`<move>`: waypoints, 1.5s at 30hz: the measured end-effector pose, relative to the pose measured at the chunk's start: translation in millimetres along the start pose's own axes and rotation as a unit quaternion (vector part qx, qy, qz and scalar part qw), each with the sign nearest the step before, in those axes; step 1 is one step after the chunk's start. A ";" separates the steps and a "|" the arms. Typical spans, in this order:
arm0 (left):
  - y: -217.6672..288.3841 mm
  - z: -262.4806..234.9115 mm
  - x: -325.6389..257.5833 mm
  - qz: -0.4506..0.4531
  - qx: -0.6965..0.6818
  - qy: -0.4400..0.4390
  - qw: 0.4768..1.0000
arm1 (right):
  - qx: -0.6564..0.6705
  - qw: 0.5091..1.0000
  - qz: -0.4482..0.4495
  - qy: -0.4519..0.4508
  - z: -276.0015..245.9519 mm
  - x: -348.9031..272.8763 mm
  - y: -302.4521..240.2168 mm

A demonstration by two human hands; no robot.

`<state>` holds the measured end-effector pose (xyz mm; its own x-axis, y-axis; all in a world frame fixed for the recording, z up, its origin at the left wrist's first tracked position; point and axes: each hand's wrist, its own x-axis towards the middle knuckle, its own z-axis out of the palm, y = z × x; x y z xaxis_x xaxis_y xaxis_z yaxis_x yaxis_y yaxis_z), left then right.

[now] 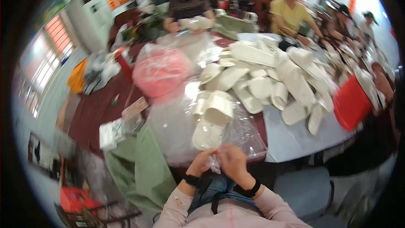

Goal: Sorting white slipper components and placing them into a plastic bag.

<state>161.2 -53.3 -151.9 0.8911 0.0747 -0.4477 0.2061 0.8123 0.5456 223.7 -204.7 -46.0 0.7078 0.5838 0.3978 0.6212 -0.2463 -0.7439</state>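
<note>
At the table's near edge, close to my lap, my left hand (201, 162) is closed on a crumpled clear plastic bag (214, 163). My right hand (233, 163), slightly blurred, pinches the same plastic from the other side. Just beyond my fingers lies a pair of cream slippers (207, 134), one partly over the other, on clear plastic sheeting (168, 120). Neither hand grips the slippers. A large heap of similar slippers (257, 76) spreads across the table to the right.
A pink bundle in clear plastic (161, 71) sits left of the slippers. Green cloth (139, 164) hangs over the near left edge, by a white packet (111, 134). A red bucket (353, 103) holding slippers stands right. Several people work around the table; a grey chair (301, 190) is nearby.
</note>
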 end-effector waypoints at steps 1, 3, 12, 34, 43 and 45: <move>-3.1 6.9 4.2 0.008 -0.022 -0.028 0.999 | 0.039 0.995 0.014 0.086 9.4 5.7 24.2; -2.9 20.8 8.8 0.003 -0.048 -0.041 0.998 | 0.135 0.974 0.129 0.131 31.7 15.2 73.1; 18.5 80.6 -32.9 0.027 -0.119 -0.019 0.992 | 0.061 0.993 0.086 0.062 55.4 6.8 108.6; 98.4 -42.4 -168.4 0.601 -0.172 0.485 0.611 | -0.094 0.995 0.012 0.019 44.5 6.6 92.3; 46.2 -76.7 -224.6 0.331 -0.075 0.491 0.802 | -0.101 0.995 0.004 0.007 42.5 7.1 88.1; 50.9 -71.6 -232.7 0.286 -0.098 0.518 0.800 | -0.098 0.995 -0.003 0.009 44.3 7.6 88.7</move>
<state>-64.6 12.0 -70.7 -0.0181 0.8238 -0.5665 -0.2743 0.5408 0.7952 269.4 -187.8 -132.7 0.7086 0.5716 0.4137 0.6782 -0.3897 -0.6231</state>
